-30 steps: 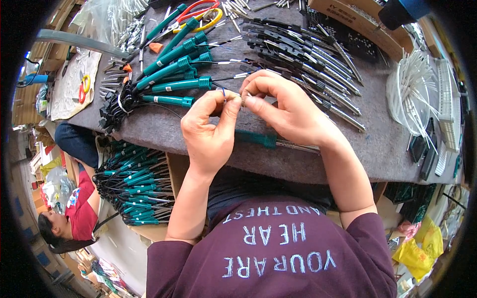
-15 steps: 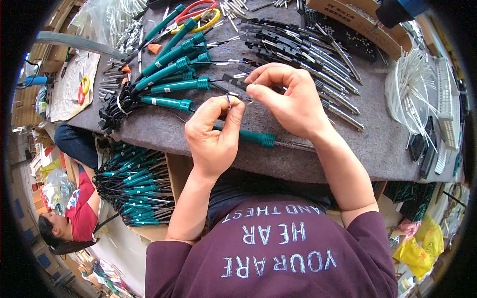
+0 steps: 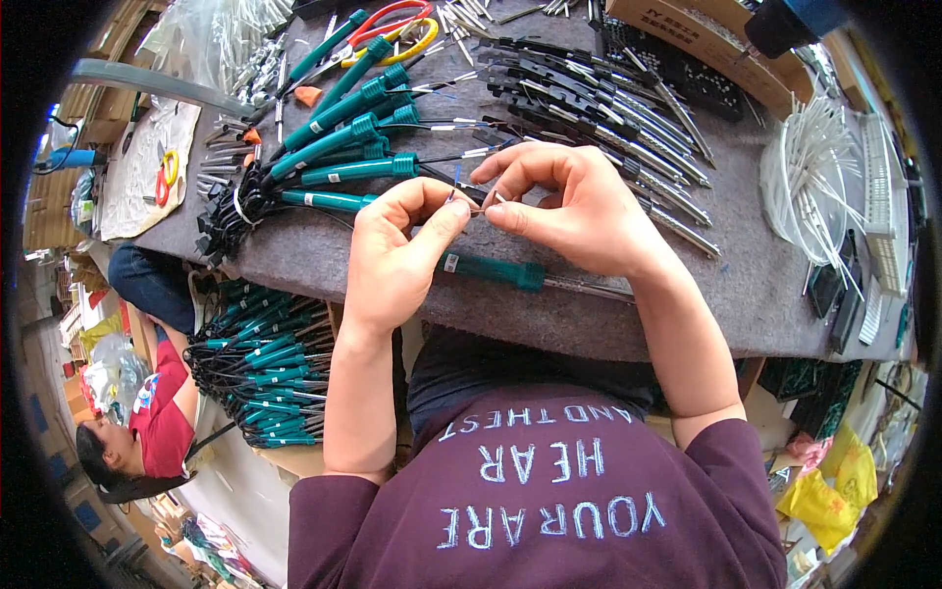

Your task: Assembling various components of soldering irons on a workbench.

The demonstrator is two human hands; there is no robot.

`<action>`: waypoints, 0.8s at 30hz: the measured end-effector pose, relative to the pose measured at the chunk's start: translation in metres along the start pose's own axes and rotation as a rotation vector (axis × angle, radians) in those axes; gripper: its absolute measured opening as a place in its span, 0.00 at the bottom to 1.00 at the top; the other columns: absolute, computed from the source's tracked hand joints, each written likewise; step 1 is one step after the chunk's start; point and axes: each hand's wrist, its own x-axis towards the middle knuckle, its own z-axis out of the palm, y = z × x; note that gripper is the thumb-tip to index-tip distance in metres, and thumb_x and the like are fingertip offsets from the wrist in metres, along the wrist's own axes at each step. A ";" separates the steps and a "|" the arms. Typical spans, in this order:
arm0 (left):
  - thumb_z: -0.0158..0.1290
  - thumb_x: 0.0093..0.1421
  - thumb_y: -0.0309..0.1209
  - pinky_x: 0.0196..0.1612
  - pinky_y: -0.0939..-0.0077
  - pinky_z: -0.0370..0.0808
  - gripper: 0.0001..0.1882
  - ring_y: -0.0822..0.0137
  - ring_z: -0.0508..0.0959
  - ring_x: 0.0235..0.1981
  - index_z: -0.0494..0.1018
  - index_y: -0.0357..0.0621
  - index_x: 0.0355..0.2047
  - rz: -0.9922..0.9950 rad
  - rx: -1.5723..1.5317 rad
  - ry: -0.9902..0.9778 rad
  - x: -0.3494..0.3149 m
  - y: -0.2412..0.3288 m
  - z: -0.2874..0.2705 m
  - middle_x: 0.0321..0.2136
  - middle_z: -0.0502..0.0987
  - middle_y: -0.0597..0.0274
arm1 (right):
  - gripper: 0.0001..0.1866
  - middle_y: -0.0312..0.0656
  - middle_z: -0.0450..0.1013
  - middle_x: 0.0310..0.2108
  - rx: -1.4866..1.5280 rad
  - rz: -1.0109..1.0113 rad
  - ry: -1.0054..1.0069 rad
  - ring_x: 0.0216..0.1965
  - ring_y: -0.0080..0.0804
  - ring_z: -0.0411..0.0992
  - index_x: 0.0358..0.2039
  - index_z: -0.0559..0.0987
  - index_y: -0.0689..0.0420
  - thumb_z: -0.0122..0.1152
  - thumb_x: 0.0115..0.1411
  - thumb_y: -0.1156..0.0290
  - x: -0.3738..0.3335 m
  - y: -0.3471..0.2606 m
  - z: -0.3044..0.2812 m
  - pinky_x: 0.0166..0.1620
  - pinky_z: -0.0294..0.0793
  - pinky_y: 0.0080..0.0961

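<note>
Thin wires, one of them a blue wire (image 3: 458,173), rise from the pinched thumb and forefinger of my left hand (image 3: 394,255). My right hand (image 3: 584,211) is closed in a pinch at the end of a thin brownish wire (image 3: 478,210) that bridges the small gap between both fingertips. Below the hands, near the table's front edge, lies a green handle (image 3: 496,272) like a soldering iron's, with a metal rod pointing right. More green handles (image 3: 334,120) fan out to the left, their black cords bundled. Metal rods with black clips (image 3: 628,128) lie beyond my right hand.
Red and yellow scissors (image 3: 392,27) lie at the back. White cable ties (image 3: 812,172) in a bag are at the right, near a cardboard box (image 3: 702,44) and a blue tool (image 3: 793,22). Below left, a box holds green handles (image 3: 270,363); another person (image 3: 162,412) sits there.
My right hand has come down and in toward the left, its fingertips now at the wire. My left hand has shifted a little to the left.
</note>
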 end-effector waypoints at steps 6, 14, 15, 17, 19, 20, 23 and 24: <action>0.61 0.64 0.26 0.33 0.86 0.69 0.05 0.83 0.72 0.29 0.80 0.36 0.35 -0.038 -0.016 -0.009 0.000 0.002 0.001 0.28 0.78 0.72 | 0.09 0.45 0.81 0.44 -0.016 -0.021 0.006 0.38 0.22 0.76 0.31 0.84 0.62 0.71 0.57 0.69 0.000 -0.005 0.001 0.39 0.74 0.21; 0.62 0.64 0.28 0.27 0.89 0.61 0.06 0.87 0.65 0.25 0.79 0.37 0.36 -0.048 0.049 0.046 -0.006 0.006 0.010 0.25 0.72 0.79 | 0.07 0.40 0.79 0.46 0.051 -0.019 -0.014 0.37 0.15 0.74 0.33 0.84 0.61 0.70 0.59 0.70 -0.004 0.000 0.001 0.35 0.73 0.15; 0.61 0.64 0.27 0.27 0.90 0.61 0.06 0.87 0.65 0.26 0.79 0.37 0.36 -0.048 0.049 0.070 -0.007 0.007 0.011 0.25 0.72 0.79 | 0.07 0.40 0.79 0.47 0.056 -0.022 -0.022 0.37 0.16 0.74 0.34 0.83 0.61 0.70 0.59 0.71 -0.004 -0.003 0.001 0.36 0.73 0.16; 0.60 0.65 0.27 0.27 0.90 0.61 0.05 0.88 0.65 0.26 0.78 0.37 0.36 -0.047 0.048 0.094 -0.008 0.009 0.014 0.26 0.72 0.79 | 0.07 0.40 0.79 0.47 0.061 -0.025 -0.031 0.38 0.16 0.74 0.34 0.83 0.61 0.69 0.59 0.72 -0.004 -0.008 0.000 0.37 0.74 0.16; 0.60 0.64 0.25 0.28 0.88 0.63 0.04 0.86 0.67 0.26 0.78 0.36 0.36 -0.016 0.076 0.105 -0.007 0.010 0.016 0.27 0.74 0.76 | 0.06 0.40 0.78 0.47 -0.008 0.008 -0.023 0.39 0.17 0.74 0.34 0.83 0.62 0.69 0.59 0.73 -0.003 -0.010 -0.001 0.39 0.74 0.16; 0.60 0.64 0.25 0.28 0.88 0.63 0.04 0.86 0.67 0.26 0.78 0.36 0.36 -0.016 0.075 0.104 -0.006 0.008 0.015 0.27 0.74 0.76 | 0.06 0.40 0.78 0.47 -0.009 0.009 -0.023 0.39 0.17 0.74 0.34 0.83 0.62 0.69 0.59 0.73 -0.003 -0.008 -0.001 0.39 0.74 0.16; 0.63 0.58 0.23 0.33 0.82 0.69 0.07 0.80 0.72 0.30 0.77 0.34 0.36 0.225 0.257 0.148 -0.003 0.007 0.009 0.29 0.78 0.67 | 0.06 0.40 0.78 0.47 0.037 0.024 0.014 0.39 0.17 0.74 0.33 0.83 0.62 0.70 0.59 0.72 -0.004 -0.006 -0.004 0.39 0.74 0.16; 0.63 0.58 0.23 0.33 0.82 0.69 0.07 0.80 0.72 0.30 0.77 0.34 0.36 0.224 0.257 0.146 -0.005 0.009 0.007 0.29 0.78 0.67 | 0.07 0.40 0.78 0.46 0.036 0.026 0.016 0.39 0.17 0.74 0.33 0.83 0.62 0.70 0.59 0.72 -0.004 -0.006 -0.004 0.38 0.74 0.16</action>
